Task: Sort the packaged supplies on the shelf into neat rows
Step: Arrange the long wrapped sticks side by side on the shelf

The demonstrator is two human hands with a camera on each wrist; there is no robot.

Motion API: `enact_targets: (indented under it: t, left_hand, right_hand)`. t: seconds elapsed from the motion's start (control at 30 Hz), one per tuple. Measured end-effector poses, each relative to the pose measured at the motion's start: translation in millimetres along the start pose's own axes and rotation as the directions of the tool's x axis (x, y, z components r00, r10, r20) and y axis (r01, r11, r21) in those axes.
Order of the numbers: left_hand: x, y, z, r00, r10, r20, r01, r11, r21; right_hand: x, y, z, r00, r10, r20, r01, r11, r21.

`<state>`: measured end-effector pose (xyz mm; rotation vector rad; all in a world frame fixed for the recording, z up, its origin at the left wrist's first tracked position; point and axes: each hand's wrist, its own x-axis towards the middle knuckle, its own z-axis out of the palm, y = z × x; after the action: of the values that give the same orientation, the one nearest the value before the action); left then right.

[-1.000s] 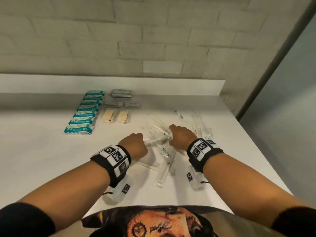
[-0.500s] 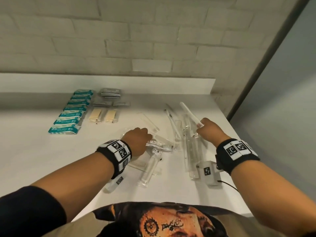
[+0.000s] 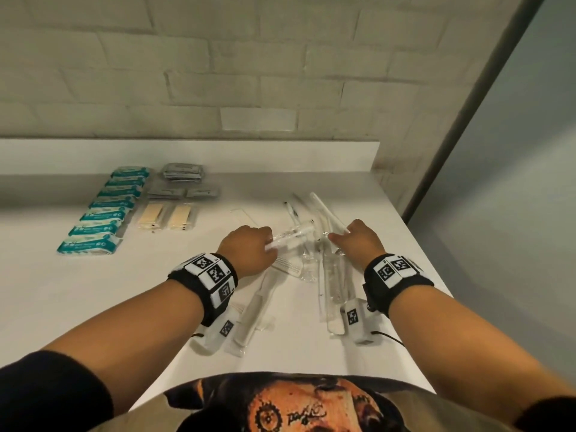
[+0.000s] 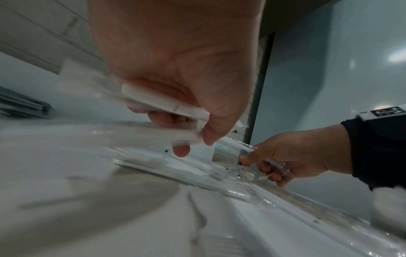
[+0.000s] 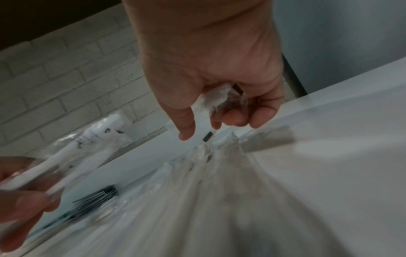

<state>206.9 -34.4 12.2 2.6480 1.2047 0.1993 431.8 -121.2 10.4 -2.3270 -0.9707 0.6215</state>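
Observation:
My left hand (image 3: 265, 244) grips a clear-wrapped white stick packet (image 3: 291, 236) and holds it just above the shelf, its far end pointing up and right. The left wrist view shows fingers and thumb of that hand (image 4: 193, 137) curled round the packet (image 4: 164, 104). My right hand (image 3: 339, 236) grips the crumpled end of another clear packet (image 3: 327, 213) that points away toward the wall. In the right wrist view this hand (image 5: 211, 125) has its fingers closed on the wrapper (image 5: 219, 99). Between the hands lies a loose pile of clear packets (image 3: 333, 282).
A row of teal packets (image 3: 103, 210) runs along the left of the white shelf (image 3: 62, 291). Grey sachets (image 3: 182, 173) and two beige packets (image 3: 166, 216) lie beside it. Comb packets (image 3: 255, 310) lie near my left wrist. The shelf edge (image 3: 436, 275) drops off at the right.
My right hand carried a packet out to the right, then drew back a little toward the pile. My left hand has lifted a packet off the pile.

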Motion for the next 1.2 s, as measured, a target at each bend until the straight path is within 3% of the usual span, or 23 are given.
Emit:
enact_targets:
  t: [0.07, 0.2, 0.3, 0.43, 0.53, 0.67, 0.77, 0.87, 0.93, 1.0, 1.1, 1.2]
  left_hand:
    - [4, 2, 2, 0.999, -0.045, 0.018, 0.046, 0.998, -0.038]
    - [10, 0, -1, 0.988, -0.135, 0.072, 0.143, 0.982, -0.12]
    - [11, -11, -7, 0.967, -0.236, 0.099, 0.25, 0.953, -0.169]
    - [12, -35, -8, 0.907, -0.402, 0.124, 0.42, 0.874, -0.244]
    - [8, -42, -5, 0.848, -0.505, 0.162, 0.531, 0.809, -0.251]
    - [0, -44, -8, 0.813, -0.555, 0.175, 0.582, 0.761, -0.287]
    - [-6, -56, -8, 0.77, -0.595, 0.232, 0.624, 0.622, -0.473]
    - [-16, -62, -8, 0.782, -0.541, 0.309, 0.582, 0.457, -0.673]
    - [-25, -58, -11, 0.816, -0.451, 0.361, 0.551, 0.422, -0.72]
    - [-33, -51, -15, 0.843, -0.362, 0.397, 0.53, 0.44, -0.725]
    - [-36, -39, -11, 0.855, -0.247, 0.455, 0.515, 0.502, -0.695]
    - [-30, -24, -2, 0.857, -0.171, 0.486, 0.492, 0.546, -0.678]
  right_hand:
    - [3, -4, 0, 1.0, 0.021, 0.01, -0.021, 1.0, 0.001]
    - [13, -12, -6, 0.988, 0.094, 0.123, -0.074, 0.985, -0.158]
    - [28, -17, -12, 0.985, 0.119, 0.126, -0.091, 0.975, -0.202]
    - [38, -36, -12, 1.0, 0.009, 0.025, -0.005, 0.99, -0.139]
    - [27, -65, 8, 0.984, -0.142, 0.104, 0.141, 0.99, 0.014]
    - [-4, -108, 50, 0.862, -0.335, 0.379, 0.308, 0.942, 0.132]
    - [-20, -122, 78, 0.76, -0.34, 0.554, 0.341, 0.934, 0.106]
    - [-11, -106, 94, 0.691, -0.31, 0.653, 0.385, 0.922, 0.029]
    - [-14, -98, 86, 0.68, -0.283, 0.676, 0.339, 0.939, 0.052]
    - [-22, -92, 67, 0.673, -0.258, 0.693, 0.305, 0.951, 0.057]
    - [-20, -72, 47, 0.62, -0.192, 0.761, 0.26, 0.965, 0.031]
    - [-14, -58, 32, 0.642, -0.156, 0.75, 0.274, 0.961, -0.034]
